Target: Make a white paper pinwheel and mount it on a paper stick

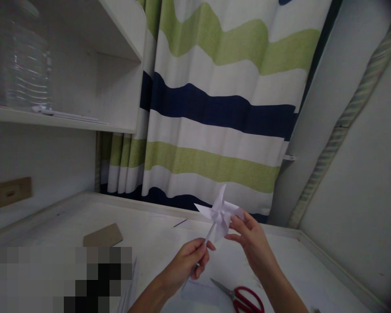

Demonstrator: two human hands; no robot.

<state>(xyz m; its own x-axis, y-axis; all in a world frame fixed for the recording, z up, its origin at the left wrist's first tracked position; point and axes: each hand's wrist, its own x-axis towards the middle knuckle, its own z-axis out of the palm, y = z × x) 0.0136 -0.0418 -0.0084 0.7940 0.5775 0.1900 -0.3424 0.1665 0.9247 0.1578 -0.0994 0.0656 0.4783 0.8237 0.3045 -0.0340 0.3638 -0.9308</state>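
Note:
A white paper pinwheel with folded blades stands tilted on a thin white stick, above the white table. My left hand is closed around the stick below the blades. At the right side of the pinwheel, my right hand has its fingers curved and apart, the fingertips against the edge of a blade. Beneath the hands lie scissors with red handles, blades pointing up and left. A pale flat piece rests on the table beside them.
A brown cardboard piece lies on the table at left. White sheets or strips sit near the front, beside a blurred-out patch. A shelf at upper left holds a clear bottle. A striped curtain hangs behind.

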